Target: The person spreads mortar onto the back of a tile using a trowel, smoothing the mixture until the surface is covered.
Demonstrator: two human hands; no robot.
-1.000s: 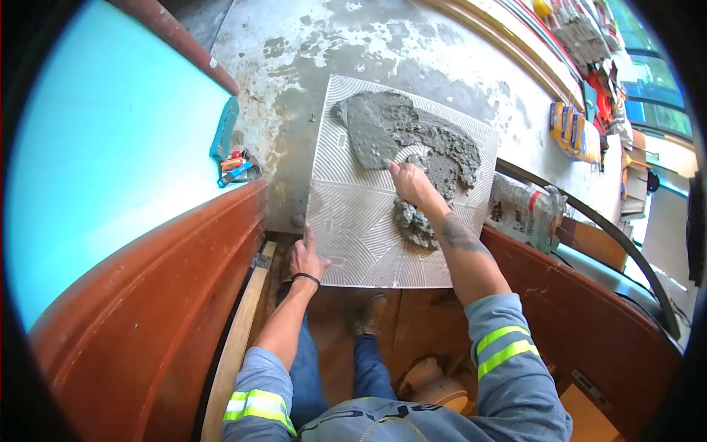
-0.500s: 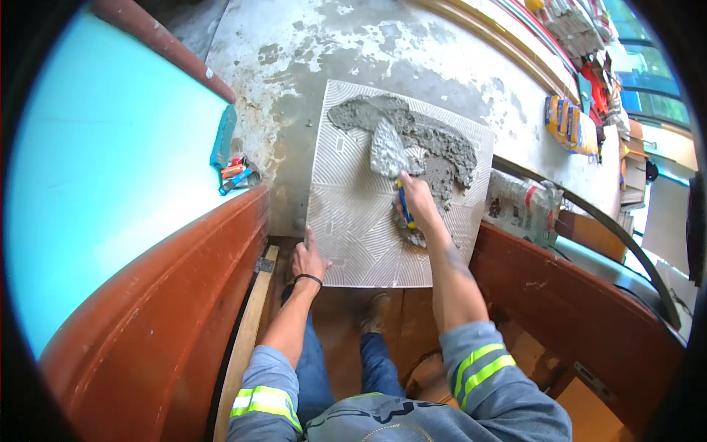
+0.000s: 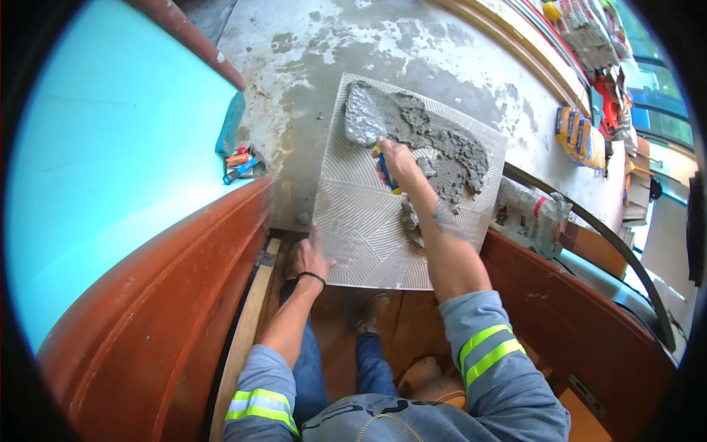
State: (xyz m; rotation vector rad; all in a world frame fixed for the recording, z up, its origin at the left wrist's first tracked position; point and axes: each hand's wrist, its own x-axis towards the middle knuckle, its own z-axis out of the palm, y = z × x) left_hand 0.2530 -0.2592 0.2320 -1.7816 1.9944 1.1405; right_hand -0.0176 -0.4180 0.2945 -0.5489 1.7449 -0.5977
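Note:
A large square tile (image 3: 353, 214) lies in front of me, its ribbed back facing up. Wet grey mortar (image 3: 460, 158) is spread in a thick band over its upper part, with smaller lumps lower down. My right hand (image 3: 398, 163) is closed round the blue and yellow handle of a trowel (image 3: 366, 121). The trowel's mortar-smeared blade rests on the mortar near the tile's upper left corner. At the lower left edge of the tile, my left hand (image 3: 312, 258) grips the rim, thumb over the ribbed face and index finger along the side; its other fingers are partly hidden.
Reddish-brown door panels (image 3: 169, 280) stand on my left and right. A turquoise surface (image 3: 125, 162) at left holds several tools (image 3: 241, 166). Beyond the tile is a stained concrete floor (image 3: 294, 96); bags (image 3: 582, 136) and long boards (image 3: 515, 44) lie at right.
My right hand has moved the trowel up and left across the tile, pushing mortar toward the upper left corner. My left hand stays at the tile's edge. The view has shifted slightly.

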